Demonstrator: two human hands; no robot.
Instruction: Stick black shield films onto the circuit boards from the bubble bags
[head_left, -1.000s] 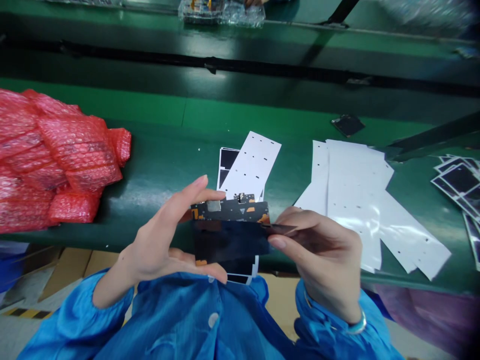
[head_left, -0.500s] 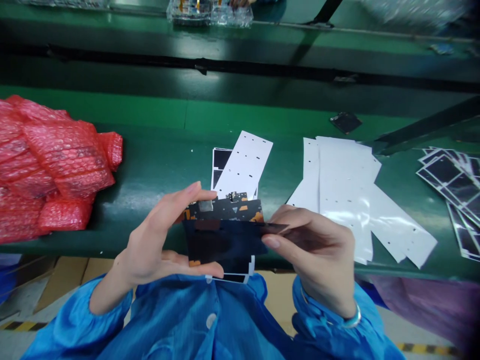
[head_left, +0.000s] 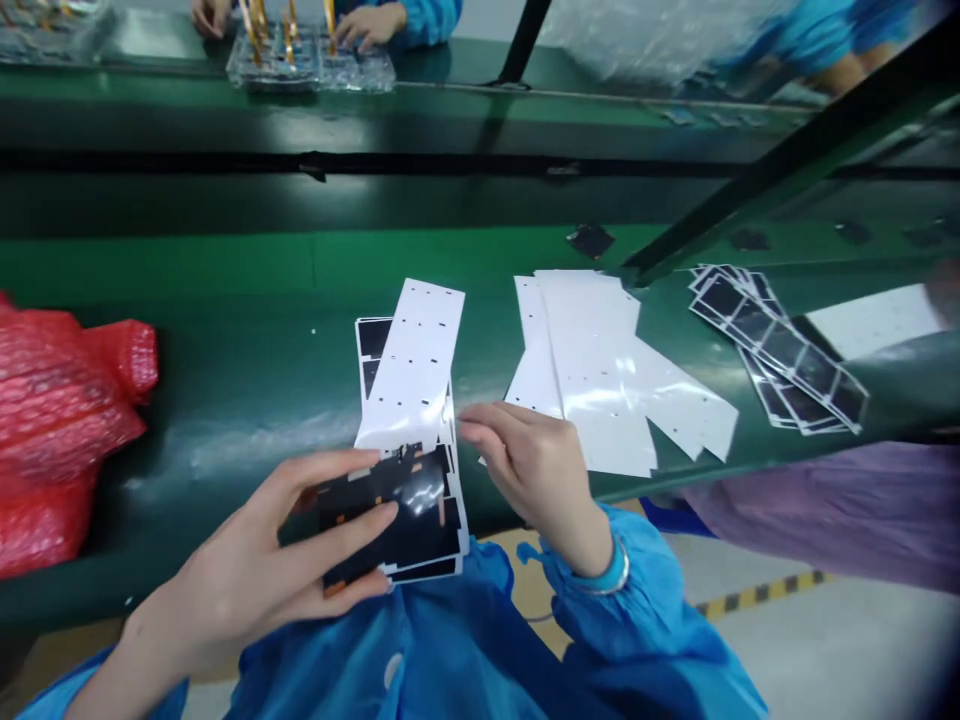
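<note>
The person's left hand (head_left: 247,545) holds a stack of black sheets (head_left: 397,520) with small orange tabs, the fingers spread across its face and the thumb lying along the upper edge, so the stack sits in a wide grip just above the person's blue smock (head_left: 390,640). A glare on the top sheet hides part of its surface, and the lower sheets show only as thin edges. A white strip (head_left: 412,365) with small dark slots runs out from the stack past the left hand's fingertips, and black-framed sheets show beneath it. The right hand (head_left: 532,470) sits just beside the stack, its fingers close together and curled, their tips at the stack's right edge; whether they pinch anything there cannot be told. Beyond those fingertips, a loose pile of white strips (head_left: 592,370) lies on the green workbench (head_left: 225,260), and further right lies a fan of black-framed sheets (head_left: 780,345). Left of the left hand's fingers is a heap of red bubble wrap (head_left: 52,430), cut off by the frame. Far above the fingers, a co-worker's hands (head_left: 367,25) rest at a clear tray (head_left: 311,70) holding thin gold-coloured pieces, too blurred to make out.
</note>
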